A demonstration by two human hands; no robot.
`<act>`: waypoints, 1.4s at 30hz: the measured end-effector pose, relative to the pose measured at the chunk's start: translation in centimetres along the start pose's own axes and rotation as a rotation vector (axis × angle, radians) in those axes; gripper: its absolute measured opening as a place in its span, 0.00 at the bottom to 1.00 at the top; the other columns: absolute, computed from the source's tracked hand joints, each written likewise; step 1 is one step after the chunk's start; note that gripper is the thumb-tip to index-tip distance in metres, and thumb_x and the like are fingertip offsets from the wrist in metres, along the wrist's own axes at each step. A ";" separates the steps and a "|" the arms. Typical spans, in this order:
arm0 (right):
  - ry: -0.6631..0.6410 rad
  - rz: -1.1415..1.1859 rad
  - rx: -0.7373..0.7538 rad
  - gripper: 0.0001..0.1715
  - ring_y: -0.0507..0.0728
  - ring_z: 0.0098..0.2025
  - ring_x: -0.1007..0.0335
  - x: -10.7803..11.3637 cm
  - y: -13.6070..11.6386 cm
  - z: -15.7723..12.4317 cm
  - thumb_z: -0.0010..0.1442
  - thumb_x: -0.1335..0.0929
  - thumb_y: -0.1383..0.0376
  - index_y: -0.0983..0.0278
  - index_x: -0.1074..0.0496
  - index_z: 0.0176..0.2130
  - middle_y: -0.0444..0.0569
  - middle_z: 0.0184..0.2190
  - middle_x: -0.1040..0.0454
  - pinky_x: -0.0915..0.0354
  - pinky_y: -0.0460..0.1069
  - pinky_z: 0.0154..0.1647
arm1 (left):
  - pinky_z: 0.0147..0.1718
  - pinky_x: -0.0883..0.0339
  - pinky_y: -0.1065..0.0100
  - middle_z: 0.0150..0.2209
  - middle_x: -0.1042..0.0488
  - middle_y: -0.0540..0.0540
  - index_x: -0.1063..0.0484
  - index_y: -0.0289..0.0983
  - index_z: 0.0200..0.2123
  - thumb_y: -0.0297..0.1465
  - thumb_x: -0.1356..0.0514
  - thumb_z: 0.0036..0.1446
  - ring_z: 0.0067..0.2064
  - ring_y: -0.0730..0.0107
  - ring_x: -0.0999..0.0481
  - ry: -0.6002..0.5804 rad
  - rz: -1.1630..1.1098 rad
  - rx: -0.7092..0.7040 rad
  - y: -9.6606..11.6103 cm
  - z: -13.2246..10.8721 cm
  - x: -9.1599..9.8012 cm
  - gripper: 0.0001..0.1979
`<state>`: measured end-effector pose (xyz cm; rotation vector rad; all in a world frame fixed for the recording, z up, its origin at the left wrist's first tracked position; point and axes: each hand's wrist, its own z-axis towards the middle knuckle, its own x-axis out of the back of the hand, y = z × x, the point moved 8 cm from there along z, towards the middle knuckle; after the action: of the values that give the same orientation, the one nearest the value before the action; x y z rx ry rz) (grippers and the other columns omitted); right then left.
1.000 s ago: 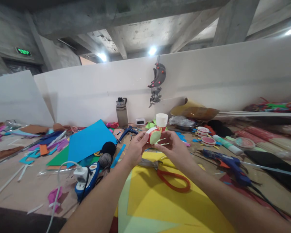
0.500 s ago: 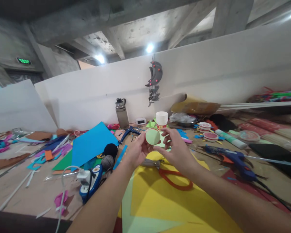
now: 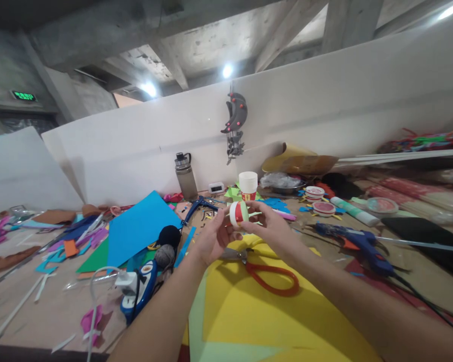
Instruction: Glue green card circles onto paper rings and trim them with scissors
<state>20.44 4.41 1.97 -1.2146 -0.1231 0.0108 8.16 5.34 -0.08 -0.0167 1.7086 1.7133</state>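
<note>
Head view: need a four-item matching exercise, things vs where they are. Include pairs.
1. Scissors
2. Moon ornament
3. Red-and-white round piece
4. Bottle

A. Standing left of the small clock
B. Lying on the yellow sheet
C. Between the left hand and right hand
D. Hanging against the white panel

Pairs: 1-B, 2-D, 3-C, 4-A
</note>
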 end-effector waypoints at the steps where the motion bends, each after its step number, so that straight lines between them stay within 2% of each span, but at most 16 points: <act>1: -0.020 0.079 -0.030 0.27 0.58 0.41 0.27 -0.1 0.4 0.1 0.53 0.28 0.57 0.61 0.32 0.50 0.51 0.44 0.26 0.29 0.54 0.40 | 0.31 0.30 0.68 0.44 0.22 0.39 0.28 0.38 0.54 0.51 0.40 0.56 0.36 0.66 0.22 0.006 -0.005 0.012 0.0 0.0 0.1 0.29; 4: -0.054 0.261 -0.075 0.26 0.56 0.38 0.27 -0.3 1.1 0.4 0.53 0.28 0.56 0.61 0.31 0.50 0.49 0.42 0.26 0.30 0.51 0.37 | 0.31 0.32 0.69 0.43 0.23 0.38 0.28 0.36 0.54 0.53 0.40 0.54 0.38 0.63 0.22 0.032 0.022 0.023 0.2 0.0 0.3 0.32; 6: -0.094 0.294 -0.099 0.25 0.55 0.37 0.28 -0.6 1.3 0.4 0.53 0.28 0.56 0.61 0.30 0.50 0.49 0.42 0.26 0.31 0.50 0.35 | 0.31 0.33 0.69 0.45 0.24 0.37 0.29 0.36 0.55 0.52 0.37 0.52 0.39 0.64 0.23 0.044 0.069 -0.008 0.5 -0.1 0.4 0.33; 10: -0.152 0.219 -0.125 0.26 0.54 0.35 0.28 -1.0 1.4 0.2 0.54 0.28 0.55 0.61 0.29 0.51 0.51 0.45 0.25 0.31 0.51 0.35 | 0.33 0.34 0.71 0.52 0.27 0.40 0.30 0.40 0.56 0.38 0.28 0.46 0.42 0.67 0.26 0.081 0.197 -0.085 1.0 -0.3 0.9 0.33; 12: -0.141 0.168 -0.126 0.25 0.54 0.35 0.28 -1.0 1.5 0.2 0.53 0.28 0.56 0.61 0.29 0.50 0.51 0.46 0.25 0.30 0.51 0.36 | 0.34 0.35 0.71 0.52 0.26 0.41 0.28 0.40 0.54 0.35 0.28 0.46 0.43 0.67 0.28 0.081 0.221 -0.083 0.9 -0.3 1.1 0.30; 19: -0.046 0.115 -0.124 0.22 0.55 0.34 0.27 -0.6 1.6 0.0 0.52 0.28 0.57 0.63 0.30 0.45 0.51 0.41 0.23 0.29 0.53 0.37 | 0.35 0.35 0.71 0.48 0.25 0.41 0.25 0.37 0.50 0.35 0.30 0.49 0.39 0.71 0.28 0.053 0.150 -0.067 0.2 -0.1 0.6 0.24; 21: -0.011 0.130 -0.118 0.22 0.54 0.33 0.28 -0.3 1.2 -0.1 0.51 0.28 0.57 0.63 0.30 0.44 0.50 0.41 0.24 0.29 0.53 0.36 | 0.34 0.34 0.72 0.46 0.24 0.41 0.26 0.36 0.49 0.34 0.30 0.50 0.37 0.72 0.27 0.047 0.129 -0.085 0.4 0.0 0.7 0.23; 24: 0.017 0.133 -0.121 0.21 0.54 0.33 0.29 -0.1 0.6 -0.2 0.51 0.28 0.56 0.62 0.30 0.43 0.49 0.42 0.25 0.30 0.52 0.34 | 0.35 0.32 0.72 0.46 0.24 0.42 0.26 0.36 0.49 0.34 0.32 0.52 0.40 0.71 0.25 0.102 0.091 -0.133 1.7 0.1 1.9 0.21; 27: -0.080 -0.035 -0.104 0.21 0.56 0.34 0.28 -1.1 0.1 -0.7 0.51 0.28 0.54 0.62 0.29 0.42 0.49 0.40 0.25 0.32 0.52 0.34 | 0.35 0.30 0.70 0.42 0.22 0.44 0.27 0.37 0.48 0.34 0.34 0.54 0.39 0.69 0.23 0.216 0.005 -0.200 3.6 -0.1 3.7 0.18; 29: -0.160 -0.232 -0.025 0.22 0.58 0.36 0.29 -2.1 -0.6 -1.5 0.50 0.27 0.54 0.62 0.28 0.42 0.50 0.39 0.25 0.32 0.54 0.36 | 0.35 0.29 0.68 0.41 0.21 0.43 0.27 0.37 0.48 0.35 0.37 0.56 0.41 0.64 0.22 0.269 -0.078 -0.191 4.4 -0.4 4.4 0.16; 33: -0.304 -0.533 0.133 0.23 0.62 0.41 0.30 -4.4 -1.4 -4.0 0.50 0.27 0.53 0.59 0.25 0.45 0.53 0.43 0.27 0.34 0.56 0.42 | 0.32 0.29 0.66 0.42 0.21 0.39 0.28 0.34 0.49 0.35 0.46 0.61 0.41 0.59 0.21 0.260 -0.208 -0.119 4.7 -0.7 3.9 0.17; 35: -0.403 -0.597 0.127 0.25 0.62 0.43 0.30 -5.5 -1.1 -5.1 0.50 0.26 0.53 0.58 0.24 0.47 0.53 0.44 0.28 0.35 0.56 0.45 | 0.31 0.29 0.66 0.43 0.22 0.36 0.28 0.32 0.49 0.35 0.50 0.61 0.41 0.59 0.21 0.249 -0.247 -0.088 4.4 -0.6 3.5 0.19; 37: -0.505 -0.625 0.092 0.31 0.62 0.44 0.30 -6.3 -0.6 -5.8 0.50 0.25 0.54 0.56 0.26 0.53 0.52 0.45 0.28 0.35 0.55 0.46 | 0.30 0.29 0.66 0.44 0.22 0.34 0.28 0.31 0.49 0.37 0.51 0.61 0.40 0.58 0.21 0.250 -0.263 -0.049 3.9 -0.5 3.4 0.21; 38: -0.547 -0.627 0.077 0.33 0.62 0.44 0.30 -6.4 -0.5 -5.8 0.50 0.26 0.54 0.56 0.28 0.55 0.52 0.46 0.28 0.36 0.54 0.46 | 0.29 0.29 0.66 0.43 0.22 0.33 0.28 0.30 0.47 0.39 0.51 0.62 0.40 0.56 0.20 0.256 -0.263 -0.029 3.6 -0.4 3.5 0.22; 40: -0.568 -0.640 0.059 0.30 0.61 0.46 0.30 -5.9 -0.4 -5.3 0.55 0.29 0.52 0.58 0.28 0.55 0.53 0.47 0.28 0.36 0.53 0.47 | 0.29 0.29 0.65 0.41 0.21 0.33 0.27 0.30 0.44 0.42 0.50 0.62 0.40 0.55 0.20 0.287 -0.246 0.004 3.1 -0.2 3.9 0.22; 42: -0.490 -0.712 0.071 0.25 0.62 0.48 0.31 -4.3 -0.5 -4.0 0.61 0.35 0.50 0.62 0.27 0.51 0.55 0.48 0.28 0.37 0.54 0.48 | 0.29 0.28 0.67 0.40 0.21 0.35 0.26 0.30 0.41 0.38 0.47 0.62 0.39 0.58 0.20 0.345 -0.203 0.015 2.7 -0.2 4.4 0.18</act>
<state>16.55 0.18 0.71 -1.0222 -0.9691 -0.3070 3.43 7.52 0.13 -0.4879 1.8909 1.6135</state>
